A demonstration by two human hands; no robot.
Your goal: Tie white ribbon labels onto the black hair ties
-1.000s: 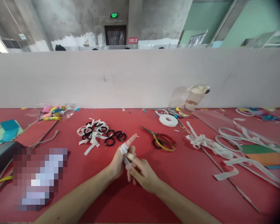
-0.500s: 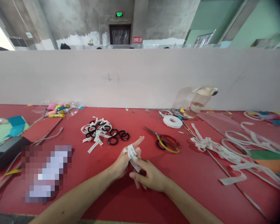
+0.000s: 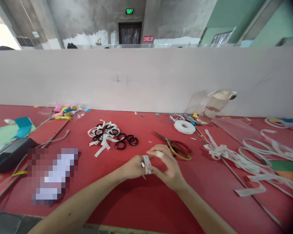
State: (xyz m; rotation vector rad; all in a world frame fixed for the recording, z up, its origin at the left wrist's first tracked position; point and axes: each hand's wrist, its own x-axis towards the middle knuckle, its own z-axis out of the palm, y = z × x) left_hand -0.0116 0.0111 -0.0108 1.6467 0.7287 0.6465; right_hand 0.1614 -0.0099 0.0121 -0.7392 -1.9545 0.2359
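Observation:
A white printed ribbon (image 3: pixel 146 160) is looped round the fingers of my left hand (image 3: pixel 134 167), which is closed and holds it above the red table. My right hand (image 3: pixel 169 167) meets it from the right with curved fingers. Its thumb presses on the ribbon and its fingertips reach over the top of the loop. A short ribbon end hangs below; the left fingertips are mostly hidden. Just beyond my right hand lie scissors (image 3: pixel 172 145) with yellow and red handles. Black hair ties (image 3: pixel 120 145) lie beyond my left hand, beside a heap of tied white ribbons (image 3: pixel 104 139).
A white ribbon roll (image 3: pixel 185 127) and a tilted water bottle (image 3: pixel 216 105) stand near the pale partition (image 3: pixel 146 78). Loose ribbon (image 3: pixel 224 152) spreads at right. At left are a blurred-out item (image 3: pixel 56 177), a black device (image 3: pixel 12 154) and bagged clay (image 3: pixel 65 112).
My left index finger, stretched out before, has come down and now points right. My right hand has risen, its fingers now over the ribbon loop. The view has shifted slightly.

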